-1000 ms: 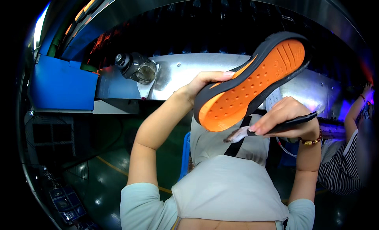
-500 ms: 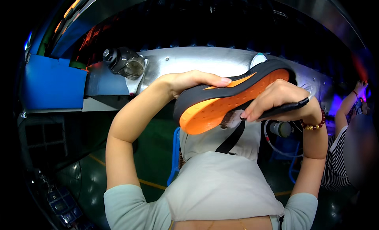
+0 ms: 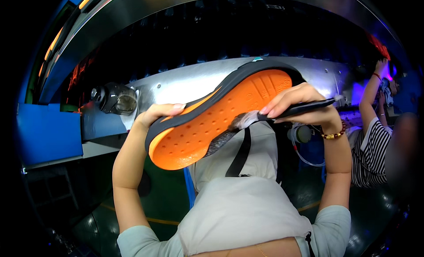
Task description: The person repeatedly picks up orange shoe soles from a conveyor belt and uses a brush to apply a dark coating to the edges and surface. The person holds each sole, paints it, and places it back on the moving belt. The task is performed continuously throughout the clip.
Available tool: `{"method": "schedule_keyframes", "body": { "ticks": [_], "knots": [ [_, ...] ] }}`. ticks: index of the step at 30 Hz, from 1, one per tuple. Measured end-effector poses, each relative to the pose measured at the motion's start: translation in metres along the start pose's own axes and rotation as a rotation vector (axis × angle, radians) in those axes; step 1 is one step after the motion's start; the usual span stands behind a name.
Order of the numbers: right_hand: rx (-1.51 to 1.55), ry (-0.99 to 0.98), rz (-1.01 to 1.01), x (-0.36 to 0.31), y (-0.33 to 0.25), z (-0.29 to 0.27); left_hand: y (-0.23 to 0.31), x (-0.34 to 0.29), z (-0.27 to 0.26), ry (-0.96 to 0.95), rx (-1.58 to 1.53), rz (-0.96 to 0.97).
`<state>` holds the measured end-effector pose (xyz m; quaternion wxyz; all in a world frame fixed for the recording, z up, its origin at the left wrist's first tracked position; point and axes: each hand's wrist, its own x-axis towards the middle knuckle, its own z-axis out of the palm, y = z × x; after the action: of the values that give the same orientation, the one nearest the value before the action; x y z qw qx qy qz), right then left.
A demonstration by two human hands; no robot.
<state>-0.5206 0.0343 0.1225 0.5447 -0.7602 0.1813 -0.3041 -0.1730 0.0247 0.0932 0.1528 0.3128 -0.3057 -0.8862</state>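
Note:
My left hand [image 3: 154,115] grips the near left end of a shoe sole [image 3: 194,129], thumb on its black sidewall and fingers hidden behind. The sole is tilted, its orange, dimpled inner face toward me. Closed round a black-handled brush [image 3: 245,120], my right hand [image 3: 304,104] rests by the far right end of the sole. The bristles touch the orange face near its lower edge, around the middle. Wet shine shows on the left end of that face. A dark, textured patch borders the sole's lower edge.
A metal bench [image 3: 170,82] runs behind the sole, with a dark, see-through jar [image 3: 117,99] at its left. Further left stands a blue box [image 3: 51,133]. A lidded container [image 3: 302,134] with a thin tube sits at right. Beyond it works a person in a striped top [image 3: 375,155].
The sole has shifted left and turned so more of its orange face shows. My brush has moved left and up, its bristles now against the inner face near mid-length.

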Motion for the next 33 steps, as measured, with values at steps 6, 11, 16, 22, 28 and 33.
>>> {"method": "schedule_keyframes", "body": {
  "ticks": [6,11,16,22,28,33],
  "knots": [
    [-0.099,-0.058,0.047,-0.017,-0.005,-0.002,-0.003,0.008,-0.011,0.14,-0.004,-0.108],
    [-0.176,-0.141,0.129,-0.015,0.003,-0.013,-0.002,-0.012,0.015,0.335,0.129,-0.08],
    [-0.071,0.094,0.066,-0.015,-0.005,-0.023,-0.019,-0.009,-0.038,0.016,-0.088,-0.021],
    [0.242,0.318,0.304,0.01,0.023,0.029,-0.044,0.051,0.015,-0.136,-0.586,0.21],
    [-0.022,1.132,0.258,-0.002,0.091,0.039,-0.058,0.058,0.025,0.249,-0.66,0.13],
    [0.302,0.457,0.368,-0.017,0.031,0.056,-0.055,0.056,0.014,0.169,-0.415,0.308]
  ]
}}
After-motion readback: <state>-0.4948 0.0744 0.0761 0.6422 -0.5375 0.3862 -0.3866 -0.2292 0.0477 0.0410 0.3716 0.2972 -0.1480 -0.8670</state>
